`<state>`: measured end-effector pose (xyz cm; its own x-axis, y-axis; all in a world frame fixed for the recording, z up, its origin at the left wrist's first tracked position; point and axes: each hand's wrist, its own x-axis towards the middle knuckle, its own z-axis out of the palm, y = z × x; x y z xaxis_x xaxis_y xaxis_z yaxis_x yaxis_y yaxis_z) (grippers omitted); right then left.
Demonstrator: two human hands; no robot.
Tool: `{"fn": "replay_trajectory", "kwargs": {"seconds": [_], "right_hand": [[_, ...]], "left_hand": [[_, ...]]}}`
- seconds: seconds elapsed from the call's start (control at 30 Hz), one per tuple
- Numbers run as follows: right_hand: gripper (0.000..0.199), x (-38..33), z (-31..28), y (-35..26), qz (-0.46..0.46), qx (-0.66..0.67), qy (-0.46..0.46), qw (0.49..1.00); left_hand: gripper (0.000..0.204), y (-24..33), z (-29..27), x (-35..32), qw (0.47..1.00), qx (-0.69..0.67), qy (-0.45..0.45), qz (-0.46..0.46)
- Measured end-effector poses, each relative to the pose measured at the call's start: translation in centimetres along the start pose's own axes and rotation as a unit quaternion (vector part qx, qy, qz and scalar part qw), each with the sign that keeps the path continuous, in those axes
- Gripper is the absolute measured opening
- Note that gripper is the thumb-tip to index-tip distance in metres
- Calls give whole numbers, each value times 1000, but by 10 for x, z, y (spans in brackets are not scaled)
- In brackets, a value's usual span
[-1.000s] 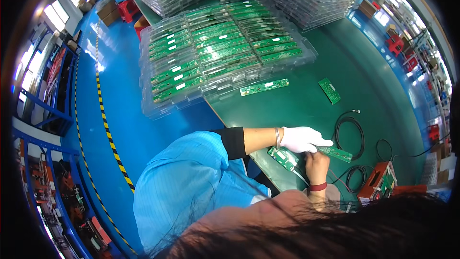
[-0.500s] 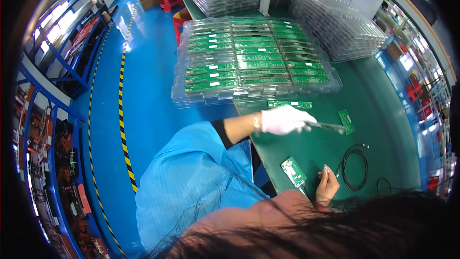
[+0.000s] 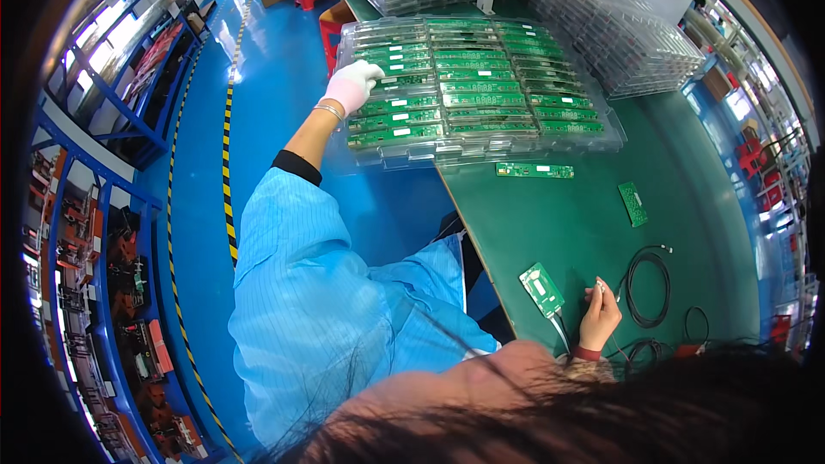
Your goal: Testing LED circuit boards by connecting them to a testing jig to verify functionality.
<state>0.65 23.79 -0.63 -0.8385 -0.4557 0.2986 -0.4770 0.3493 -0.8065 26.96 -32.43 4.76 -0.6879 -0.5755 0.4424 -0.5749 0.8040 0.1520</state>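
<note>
A: Left hand (image 3: 352, 84), in a white glove, fingers curled down onto the near-left corner of the clear plastic tray (image 3: 481, 142). They rest on one of the long green circuit boards (image 3: 388, 79) in the left column. Whether the board is pinched or only touched, I cannot tell from up here.

B: And the right hand (image 3: 599, 316)?

A: Bare, low by the table's near edge, thumb and forefinger pressed together on a small cable connector (image 3: 600, 289). Just left of it lies a small green board with a pale panel (image 3: 541, 289), wires trailing toward the wrist.

B: How do the tray boards lie?

A: Long axes across the tray, left to right, stacked in rows running away from the person. The gloved hand comes in from the tray's left end, so each strip runs lengthwise away from the fingertips. The left hand is far nearer; the right is well apart.

B: Anything else on the green table (image 3: 593, 241)?

A: One loose long board (image 3: 534, 170) just in front of the tray, a small board (image 3: 633, 204) to its right, and a coiled black cable (image 3: 646, 290) beside the right hand.
</note>
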Motion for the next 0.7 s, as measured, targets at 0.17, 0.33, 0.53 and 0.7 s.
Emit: {"fn": "replay_trajectory", "kwargs": {"seconds": [0.17, 0.33, 0.53, 0.7], "right_hand": [[20, -1, 1, 1, 16, 20, 4, 1000], [22, -2, 0, 8, 9, 18, -7, 1000], [22, 2, 0, 14, 15, 37, 2, 999], [21, 2, 0, 18, 31, 52, 10, 998]], "left_hand": [[23, 9, 13, 5, 997, 35, -67, -24], [29, 14, 5, 23, 973, 51, -223, -34], [31, 19, -4, 28, 974, 61, -215, -31], [26, 6, 1, 42, 992, 62, -113, -6]]}}
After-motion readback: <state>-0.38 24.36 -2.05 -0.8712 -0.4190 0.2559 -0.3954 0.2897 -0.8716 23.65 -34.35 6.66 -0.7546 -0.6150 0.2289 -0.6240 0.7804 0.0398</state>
